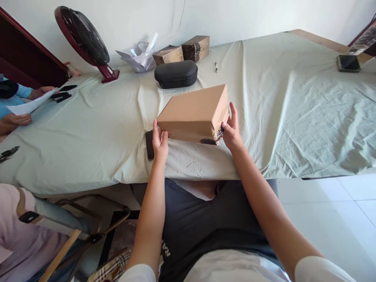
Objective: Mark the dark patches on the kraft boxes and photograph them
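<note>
A brown cardboard box (192, 107) is held tilted above the cloth-covered table, between both hands. Dark printing and clear tape show at its lower right corner. My left hand (160, 141) grips the box's left end, thumb on the near side. At the right end, my right hand (232, 129) holds the box with its thumb near the printed corner and a finger pointing up. A dark phone (149, 145) lies on the cloth beside my left hand, partly hidden by it. Behind the box sits a black zip case (176, 74).
Two patterned boxes (196, 47), a plastic bag (141, 58) and a dark red fan (85, 39) stand along the wall. A pen (216, 67) lies on the tablecloth (264, 98). At the left, another person's hands hold paper (32, 102). A folding chair (88, 215) stands lower left.
</note>
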`<control>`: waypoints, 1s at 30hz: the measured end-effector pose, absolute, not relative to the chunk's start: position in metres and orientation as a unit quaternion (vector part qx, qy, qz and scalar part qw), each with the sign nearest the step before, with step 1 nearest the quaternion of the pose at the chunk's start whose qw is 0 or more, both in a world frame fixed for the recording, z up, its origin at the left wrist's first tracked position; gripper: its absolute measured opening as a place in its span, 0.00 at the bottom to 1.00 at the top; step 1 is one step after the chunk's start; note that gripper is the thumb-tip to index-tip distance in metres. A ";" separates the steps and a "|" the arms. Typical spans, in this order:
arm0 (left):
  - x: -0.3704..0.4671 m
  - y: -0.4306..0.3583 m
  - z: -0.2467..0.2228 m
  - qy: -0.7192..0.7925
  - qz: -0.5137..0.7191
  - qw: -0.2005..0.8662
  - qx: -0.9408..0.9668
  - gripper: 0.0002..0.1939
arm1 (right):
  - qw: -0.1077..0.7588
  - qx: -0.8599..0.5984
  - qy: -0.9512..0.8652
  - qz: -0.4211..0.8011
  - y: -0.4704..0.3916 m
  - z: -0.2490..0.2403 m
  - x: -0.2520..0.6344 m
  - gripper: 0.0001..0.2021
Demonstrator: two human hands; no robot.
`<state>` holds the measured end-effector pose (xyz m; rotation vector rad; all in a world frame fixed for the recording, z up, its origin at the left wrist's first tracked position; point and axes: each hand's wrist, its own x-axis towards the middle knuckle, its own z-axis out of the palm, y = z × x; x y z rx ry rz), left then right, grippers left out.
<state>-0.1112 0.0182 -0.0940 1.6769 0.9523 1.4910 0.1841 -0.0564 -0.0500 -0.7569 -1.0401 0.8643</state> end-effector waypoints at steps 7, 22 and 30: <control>-0.109 0.019 -0.092 0.391 0.585 0.371 0.606 0.52 | 0.693 -0.325 -0.471 0.439 -0.058 -0.053 0.180 0.40; -0.105 0.019 -0.109 0.334 0.494 0.353 0.721 0.77 | 0.666 -0.355 -0.497 0.428 -0.051 -0.068 0.183 0.34; -0.094 0.010 -0.094 0.295 0.488 0.428 0.701 0.63 | 0.645 -0.358 -0.497 0.456 -0.058 -0.067 0.181 0.52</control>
